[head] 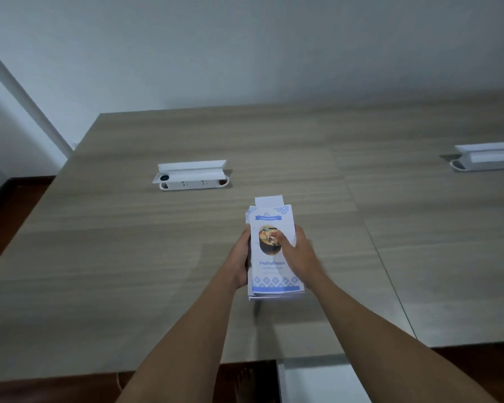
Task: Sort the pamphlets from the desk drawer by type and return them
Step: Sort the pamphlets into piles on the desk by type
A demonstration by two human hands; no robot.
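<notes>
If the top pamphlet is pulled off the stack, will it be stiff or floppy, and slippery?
The top pamphlet looks thin, so probably floppy alone. Its printed face may be smooth and slide easily. The stack edges sit uneven, so sheets likely shift.

Second socket box cut off right

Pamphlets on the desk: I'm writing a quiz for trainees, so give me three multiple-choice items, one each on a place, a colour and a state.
1. Where is the pamphlet stack?
A. Between both hands, over the desk
B. In the drawer
C. On the floor

2. What trims the top pamphlet?
A. Red
B. Blue
C. Green

3. How is the socket box lid?
A. Shut flat
B. Missing
C. Flipped up

Key: 1 A, the left hand grips the stack's side and the right hand lies on its cover; 2 B, blue patterned bands at top and bottom; 3 C, sockets show under the raised lid.
</notes>
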